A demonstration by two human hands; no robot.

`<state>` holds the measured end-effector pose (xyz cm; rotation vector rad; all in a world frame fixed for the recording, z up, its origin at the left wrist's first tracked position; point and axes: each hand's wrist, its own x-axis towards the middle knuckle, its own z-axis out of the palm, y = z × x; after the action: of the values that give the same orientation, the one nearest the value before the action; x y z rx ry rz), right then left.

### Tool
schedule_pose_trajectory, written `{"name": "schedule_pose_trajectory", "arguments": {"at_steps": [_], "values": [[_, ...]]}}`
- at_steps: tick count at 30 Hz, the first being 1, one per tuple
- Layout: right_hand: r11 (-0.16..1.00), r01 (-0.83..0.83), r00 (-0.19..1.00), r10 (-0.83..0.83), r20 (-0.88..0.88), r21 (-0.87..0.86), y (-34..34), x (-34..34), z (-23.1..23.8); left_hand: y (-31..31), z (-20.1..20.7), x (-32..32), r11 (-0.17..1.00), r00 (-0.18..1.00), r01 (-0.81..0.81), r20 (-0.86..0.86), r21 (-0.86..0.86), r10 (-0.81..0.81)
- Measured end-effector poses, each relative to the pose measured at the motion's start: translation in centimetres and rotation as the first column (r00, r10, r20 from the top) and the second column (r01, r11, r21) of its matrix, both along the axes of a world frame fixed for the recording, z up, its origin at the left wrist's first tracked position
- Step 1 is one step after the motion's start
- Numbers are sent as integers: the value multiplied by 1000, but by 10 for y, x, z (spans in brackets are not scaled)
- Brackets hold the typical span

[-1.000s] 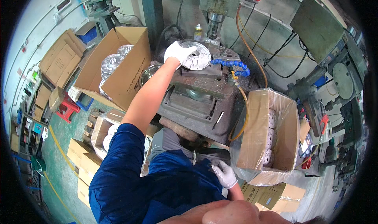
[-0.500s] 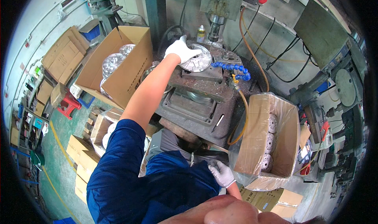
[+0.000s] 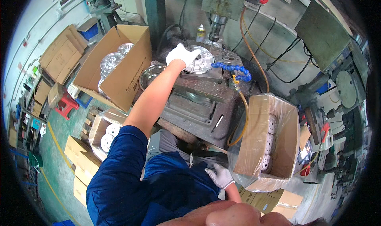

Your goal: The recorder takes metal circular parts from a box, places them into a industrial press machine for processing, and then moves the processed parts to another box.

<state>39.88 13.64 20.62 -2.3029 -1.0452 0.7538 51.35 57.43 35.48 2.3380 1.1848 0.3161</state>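
My left hand [image 3: 182,55], in a white glove, reaches to the machine table and grips the left edge of a round silver metal disc [image 3: 202,62]. The thumb lies over the disc's face; the other fingers are partly hidden. The disc sits on a dark metal fixture [image 3: 202,76] on the machine table. Beside its right edge runs a blue segmented hose [image 3: 234,68]. Low by my lap is my right hand [image 3: 221,177], gloved too, with nothing in it and its fingers apart.
A machine spindle [image 3: 215,29] hangs behind the disc, near a spray can [image 3: 201,33]. Left of my forearm are a shiny metal bowl [image 3: 150,76] and a cardboard box [image 3: 129,81] of metal parts. A plastic-lined box [image 3: 248,148] on the right holds several discs.
My left hand has shifted slightly lower on the disc's left edge. My right hand's fingers have spread a little and it has moved slightly left.
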Motion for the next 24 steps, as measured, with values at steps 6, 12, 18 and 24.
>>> {"name": "schedule_pose_trajectory", "arguments": {"at_steps": [6,12,18,24], "values": [[1000,-18,1000,18,1,2,-2,-1,3,0,9,-2,999,998,51,-42,-15,-51],[997,-42,999,44,33,-66,-2,3,0,-5,18,-9,994,984,107,-140,-19,-109],[999,-5,1000,6,16,-37,-5,6,1,-2,18,-5,995,983,86,-157,-52,-93],[997,-41,998,44,46,-67,-2,9,3,0,20,-8,989,976,136,-163,-50,-143]]}}
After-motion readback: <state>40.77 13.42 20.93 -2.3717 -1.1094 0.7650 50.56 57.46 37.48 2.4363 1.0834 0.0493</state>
